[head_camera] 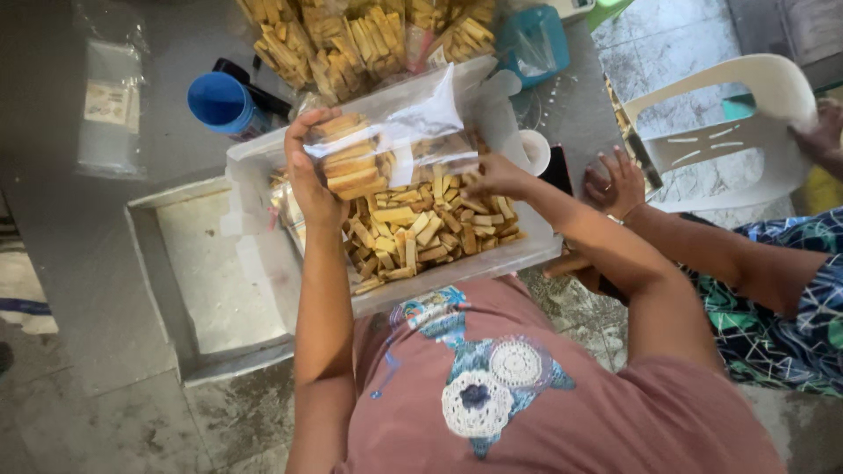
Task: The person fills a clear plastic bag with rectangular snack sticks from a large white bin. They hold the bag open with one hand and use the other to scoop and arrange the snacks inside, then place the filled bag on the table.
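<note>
At your far left, a flat stack of empty clear bags (pixel 110 105) lies on the grey table (pixel 70 228), with a blue cup (pixel 219 101) at about one o'clock from it and a shallow metal tray (pixel 211 272) sunk below the tabletop.

Your left hand (pixel 309 175) is closed around the clear plastic bag (pixel 391 145), thumb on one side and fingers (pixel 307 123) curled over the top, so the bag is pinned against your palm with its open mouth toward three o'clock. Inside it, tan biscuit sticks (pixel 347 162) sit in a neat layer right under your fingertips.

The step in hand looks like filling: the bag seems only partly loaded. The next move likely calls for a steady grip on the bag's mouth and sticks kept parallel as they slide in.

Your right hand (pixel 496 175) reaches into the white plastic tub (pixel 457 268) at the bag's mouth, fingers bent down among the loose biscuit sticks (pixel 421 228); whether they pinch any, you cannot tell from this angle.

At twelve o'clock, filled packs of sticks (pixel 351 39) are heaped beyond the tub. At three o'clock, another person's hand (pixel 616 184) rests near the table edge, beside a white plastic chair (pixel 746 132).
</note>
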`<state>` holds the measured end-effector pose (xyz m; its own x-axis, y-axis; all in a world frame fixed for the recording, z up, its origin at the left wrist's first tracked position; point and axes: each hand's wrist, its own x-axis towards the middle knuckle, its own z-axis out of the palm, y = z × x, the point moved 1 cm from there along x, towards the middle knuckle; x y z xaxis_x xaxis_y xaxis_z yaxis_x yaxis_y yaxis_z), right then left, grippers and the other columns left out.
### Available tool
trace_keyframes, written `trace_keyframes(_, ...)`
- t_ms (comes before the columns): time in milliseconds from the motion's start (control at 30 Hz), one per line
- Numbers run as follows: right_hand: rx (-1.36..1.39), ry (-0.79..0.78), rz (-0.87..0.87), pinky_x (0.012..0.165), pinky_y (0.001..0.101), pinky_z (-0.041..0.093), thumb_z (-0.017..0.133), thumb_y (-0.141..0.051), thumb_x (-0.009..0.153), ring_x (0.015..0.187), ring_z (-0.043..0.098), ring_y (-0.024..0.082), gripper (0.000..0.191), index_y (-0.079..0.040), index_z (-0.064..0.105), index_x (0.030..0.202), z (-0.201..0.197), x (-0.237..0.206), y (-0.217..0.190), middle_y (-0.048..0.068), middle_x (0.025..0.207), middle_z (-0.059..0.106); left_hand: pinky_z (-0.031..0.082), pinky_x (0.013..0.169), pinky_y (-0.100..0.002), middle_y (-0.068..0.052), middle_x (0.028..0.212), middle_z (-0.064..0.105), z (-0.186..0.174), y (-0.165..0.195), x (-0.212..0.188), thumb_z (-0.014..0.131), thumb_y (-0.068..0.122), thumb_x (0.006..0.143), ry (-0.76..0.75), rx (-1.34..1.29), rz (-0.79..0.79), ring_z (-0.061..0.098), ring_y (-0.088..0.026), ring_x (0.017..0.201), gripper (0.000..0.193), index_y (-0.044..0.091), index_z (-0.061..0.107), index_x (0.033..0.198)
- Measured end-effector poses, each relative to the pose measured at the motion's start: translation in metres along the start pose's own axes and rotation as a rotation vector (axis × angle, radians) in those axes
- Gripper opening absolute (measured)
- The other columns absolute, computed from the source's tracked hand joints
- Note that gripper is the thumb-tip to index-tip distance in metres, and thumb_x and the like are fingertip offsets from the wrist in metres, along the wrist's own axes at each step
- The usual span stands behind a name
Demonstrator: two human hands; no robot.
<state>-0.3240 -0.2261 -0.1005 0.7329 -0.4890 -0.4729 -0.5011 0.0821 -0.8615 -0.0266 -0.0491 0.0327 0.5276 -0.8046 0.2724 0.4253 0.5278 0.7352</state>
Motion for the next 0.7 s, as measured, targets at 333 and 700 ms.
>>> trace_keyframes(333, -0.769, 0.127, -0.182, 0.076, 0.0428, 0.059, 0.075, -0.019, 0.081, 0.086, 0.073, 0.029, 0.049, -0.019, 0.069, 0.130, 0.023, 0.011, 0.018, 0.014, 0.102, 0.077, 0.049, 0.116, -0.046, -0.017, 0.141, 0.054, -0.005, -0.001, -0.004, 0.058, 0.068, 0.101, -0.041, 0.050, 0.014, 0.057, -0.030, 0.132, 0.078, 0.002, 0.047, 0.143)
trace_keyframes(700, 0.015, -0.146, 0.234, 0.066, 0.0338, 0.062, 0.072, -0.010, 0.080, 0.075, 0.071, 0.019, 0.061, -0.007, 0.052, 0.138, 0.033, -0.054, -0.035, 0.010, 0.092, 0.072, 0.052, 0.113, -0.048, -0.017, 0.140, 0.054, 0.007, 0.005, -0.002, 0.056, 0.069, 0.100, -0.064, -0.017, -0.013, 0.058, -0.031, 0.130, 0.076, 0.005, 0.048, 0.141)
